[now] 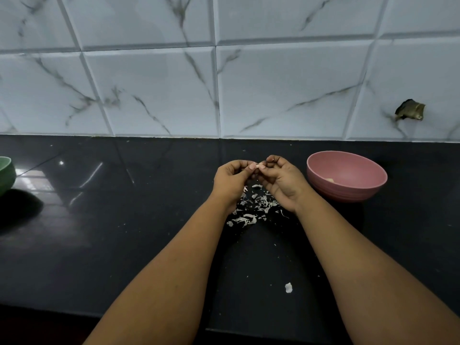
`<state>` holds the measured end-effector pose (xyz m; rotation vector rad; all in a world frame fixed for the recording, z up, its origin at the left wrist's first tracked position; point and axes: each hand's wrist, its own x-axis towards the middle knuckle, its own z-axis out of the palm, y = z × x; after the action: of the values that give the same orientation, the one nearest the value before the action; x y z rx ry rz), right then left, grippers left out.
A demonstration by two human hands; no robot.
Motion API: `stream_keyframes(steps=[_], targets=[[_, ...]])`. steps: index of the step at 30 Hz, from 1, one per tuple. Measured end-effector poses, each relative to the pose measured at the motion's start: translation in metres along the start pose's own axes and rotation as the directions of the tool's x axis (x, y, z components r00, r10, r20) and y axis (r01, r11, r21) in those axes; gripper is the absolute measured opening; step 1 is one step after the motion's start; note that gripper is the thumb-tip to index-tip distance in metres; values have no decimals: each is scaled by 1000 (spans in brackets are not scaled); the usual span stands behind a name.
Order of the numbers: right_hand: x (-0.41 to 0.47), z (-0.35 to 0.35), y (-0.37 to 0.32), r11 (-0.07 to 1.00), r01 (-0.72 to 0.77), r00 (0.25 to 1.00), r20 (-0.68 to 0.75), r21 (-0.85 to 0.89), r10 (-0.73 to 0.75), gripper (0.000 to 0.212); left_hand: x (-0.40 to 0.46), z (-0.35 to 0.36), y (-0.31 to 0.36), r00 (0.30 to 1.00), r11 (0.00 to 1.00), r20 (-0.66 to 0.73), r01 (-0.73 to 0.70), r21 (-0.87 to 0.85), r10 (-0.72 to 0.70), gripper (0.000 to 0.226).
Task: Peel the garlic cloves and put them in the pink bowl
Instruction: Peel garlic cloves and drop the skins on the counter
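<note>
Peeling is under way on a single garlic clove (260,166), pinched between the fingertips of both hands above the black counter (124,245), just left of the pink bowl (346,176). The left hand (232,181) curls its fingers round the clove's left end, thumb on top; the right hand (280,181) grips the right end with thumb and forefinger, its other fingers folded loosely underneath. Only a small pale sliver of the clove shows between the fingers, so whether skin is still on it cannot be told.

Directly below the hands, on the near side, lies a scatter of papery peelings (251,207), and a lone white scrap (288,287) sits nearer still, towards the counter's front edge. That heap suggests several cloves have already been stripped. Inside the pink bowl a pale piece (329,180) shows low against the near wall, probably peeled garlic; the rim hides the rest of the bowl's floor, so the count cannot be read.

At the far left, a green bowl (6,174) is cut off by the frame edge and its contents are out of sight, so how many unpeeled cloves remain is unknown. Behind everything rises a marbled tile wall (273,83) with a dark broken patch (410,110) at far right.
</note>
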<state>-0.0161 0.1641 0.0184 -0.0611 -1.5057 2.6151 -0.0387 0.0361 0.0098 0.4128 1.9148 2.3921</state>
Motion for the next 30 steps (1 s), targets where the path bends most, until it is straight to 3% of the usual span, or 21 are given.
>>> stream_keyframes(steps=[5, 7, 9, 10, 12, 14, 17, 21, 24, 27, 30], targets=[[0, -4, -4, 966, -120, 993, 25, 230, 117, 23, -1, 1, 3, 1000, 997, 22, 23, -70, -22, 10], [2, -5, -4, 979, -98, 995, -2, 181, 100, 20, -1, 0, 4, 999, 996, 17, 33, -88, -31, 9], [4, -6, 0, 992, 19, 997, -75, -124, -29, 19, -1, -1, 4, 999, 996, 6, 34, -86, -33, 10], [5, -6, 3, 934, 90, 986, -104, -347, -133, 20, -1, -1, 4, 999, 996, 0, 33, -78, -33, 10], [7, -6, 8, 717, 180, 943, -89, -673, -321, 21, -1, 0, 4, 999, 997, -14, 36, -69, -37, 11], [8, -7, 9, 584, 224, 915, -39, -780, -403, 14, -1, 0, 4, 999, 997, -31, 39, -69, -41, 12], [6, -8, 6, 544, 252, 885, -36, -800, -464, 8, 0, -1, 3, 998, 998, -53, 31, -54, -34, 15], [3, -9, 1, 498, 234, 823, -102, -835, -558, 22, 1, 0, 1, 997, 1000, -71, 22, -15, -23, 19], [5, -3, -2, 659, 196, 864, -190, -726, -466, 36, 2, -1, 0, 996, 1000, -84, 27, 7, -26, 17], [1, 3, 2, 745, 234, 926, -90, -625, -366, 29, 3, -2, -1, 995, 999, -97, 29, 19, -27, 16], [2, 0, 10, 673, 295, 929, 40, -678, -367, 8, 2, -2, -1, 992, 999, -120, 27, 17, -25, 15]])
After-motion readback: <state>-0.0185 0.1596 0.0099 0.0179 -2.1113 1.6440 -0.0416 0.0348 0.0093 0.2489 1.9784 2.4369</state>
